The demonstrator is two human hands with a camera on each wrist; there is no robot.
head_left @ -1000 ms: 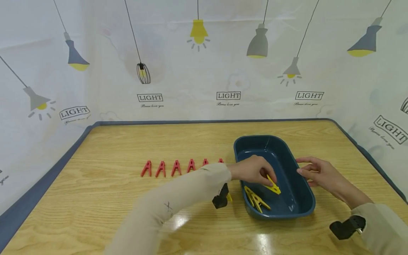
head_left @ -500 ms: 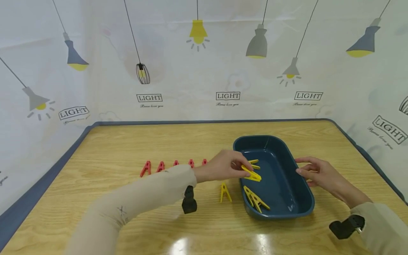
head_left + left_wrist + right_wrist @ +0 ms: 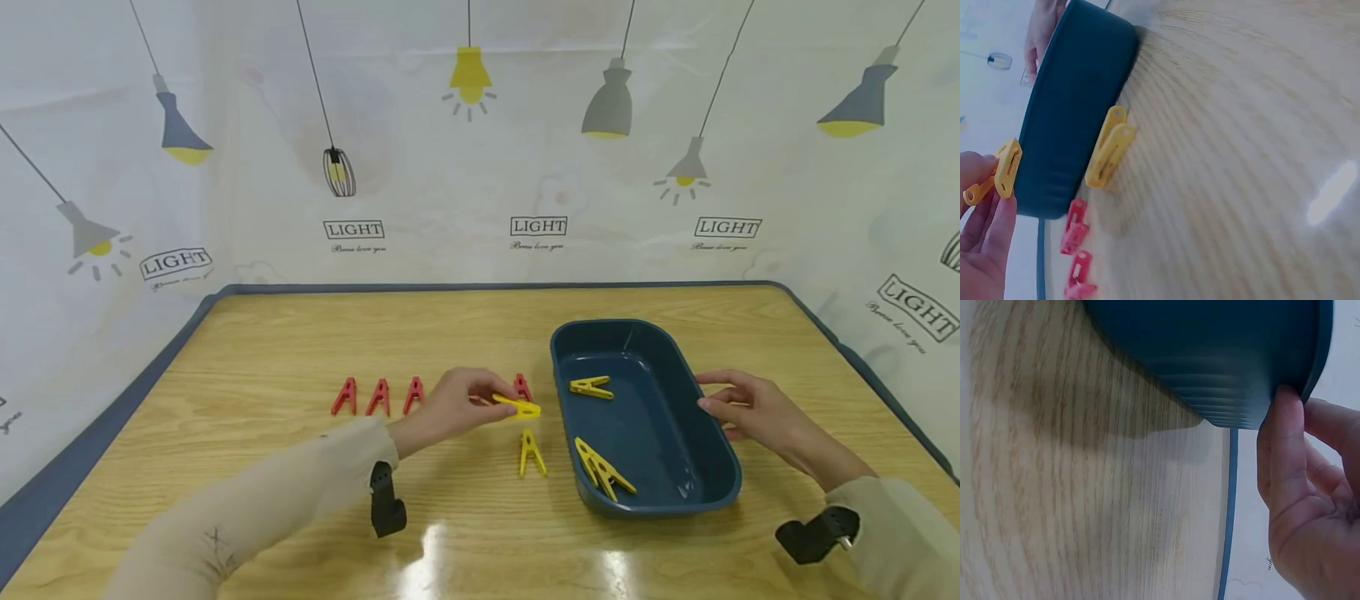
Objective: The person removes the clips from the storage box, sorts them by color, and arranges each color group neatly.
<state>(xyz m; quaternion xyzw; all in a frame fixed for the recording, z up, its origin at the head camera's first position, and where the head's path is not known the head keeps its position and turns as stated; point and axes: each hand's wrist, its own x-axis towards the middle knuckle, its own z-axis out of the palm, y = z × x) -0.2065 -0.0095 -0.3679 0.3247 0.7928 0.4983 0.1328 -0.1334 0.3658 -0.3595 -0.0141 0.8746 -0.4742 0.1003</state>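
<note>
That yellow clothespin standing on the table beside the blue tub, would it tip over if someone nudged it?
Probably yes. The standing yellow clothespin rests only on its two spread legs on a glossy table, so a nudge would likely topple or slide it. It looks like thin, stiff plastic, so probably light: the left hand holds a similar pin with just its fingertips.

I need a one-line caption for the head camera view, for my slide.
Left hand pinches a yellow clothespin beside the blue tub; right hand steadies its rim.

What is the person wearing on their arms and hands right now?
Both hands, left hand and right hand, are bare. Long beige sleeves cover both arms to the wrists. A small black camera mount sits under the left wrist, another under the right.
</note>
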